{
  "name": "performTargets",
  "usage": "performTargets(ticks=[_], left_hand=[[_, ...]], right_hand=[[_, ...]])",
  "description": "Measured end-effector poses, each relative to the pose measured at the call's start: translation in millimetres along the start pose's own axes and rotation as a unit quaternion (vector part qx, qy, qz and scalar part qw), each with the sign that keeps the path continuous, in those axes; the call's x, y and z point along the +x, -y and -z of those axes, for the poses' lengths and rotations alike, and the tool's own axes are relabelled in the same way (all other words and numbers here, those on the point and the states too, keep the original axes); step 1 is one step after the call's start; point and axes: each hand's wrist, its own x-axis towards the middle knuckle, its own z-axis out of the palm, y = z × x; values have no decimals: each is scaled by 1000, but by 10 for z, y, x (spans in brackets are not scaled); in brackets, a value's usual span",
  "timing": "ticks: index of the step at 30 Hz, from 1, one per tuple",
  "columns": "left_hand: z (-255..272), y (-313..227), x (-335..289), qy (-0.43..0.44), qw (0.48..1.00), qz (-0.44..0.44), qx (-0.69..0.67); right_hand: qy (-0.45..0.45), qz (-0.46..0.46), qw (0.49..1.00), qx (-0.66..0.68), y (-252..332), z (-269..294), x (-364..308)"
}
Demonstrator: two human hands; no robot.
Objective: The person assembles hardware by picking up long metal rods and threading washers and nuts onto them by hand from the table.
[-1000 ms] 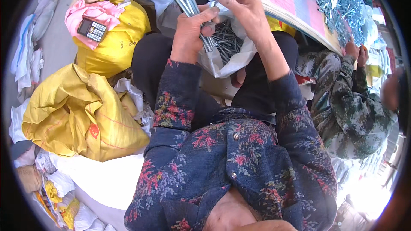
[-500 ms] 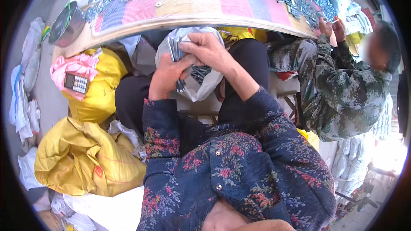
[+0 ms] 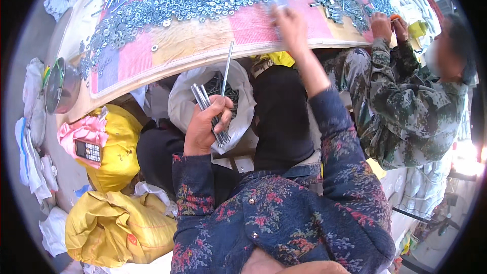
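My left hand (image 3: 203,129) is closed round a bundle of thin metal rods (image 3: 200,96). One longer-looking rod (image 3: 227,68) sticks up apart from the bundle, pinched near the thumb. This hand is above an open white bag (image 3: 175,104) with more metal pieces (image 3: 218,86) inside. Over the table edge reaches my right hand (image 3: 292,28), its fingers smeared by motion; whether it holds anything cannot be made out. It is close to a heap of short metal tubes (image 3: 332,12) and a wide spread of washers and nuts (image 3: 203,2).
The table (image 3: 147,78) has a striped cloth. At left are a metal bucket (image 3: 63,83), a yellow sack (image 3: 122,157) bearing a pink cloth and a keypad phone (image 3: 89,151), and another yellow sack (image 3: 116,228). A co-worker in camouflage (image 3: 406,111) sits at right.
My right hand has left the bundle and moved up and right over the table. One rod now stands out from the bundle in my left hand. The view has shifted.
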Motion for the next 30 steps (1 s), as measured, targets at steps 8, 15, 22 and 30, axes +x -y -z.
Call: performTargets(ticks=[8,15,22,30], left_hand=[[-20,-60,116,-23,999,6,44],[-27,-131,22,-59,988,-28,142],[-74,-126,-26,-97,979,-53,171],[-30,-123,-96,-67,984,-82,142]], right_hand=[[-95,132,915,-370,-801,151,1281],[-35,62,945,-318,-531,316,1204],[6,57,991,117,-38,128,371],[241,60,947,203,462,-85,-230]])
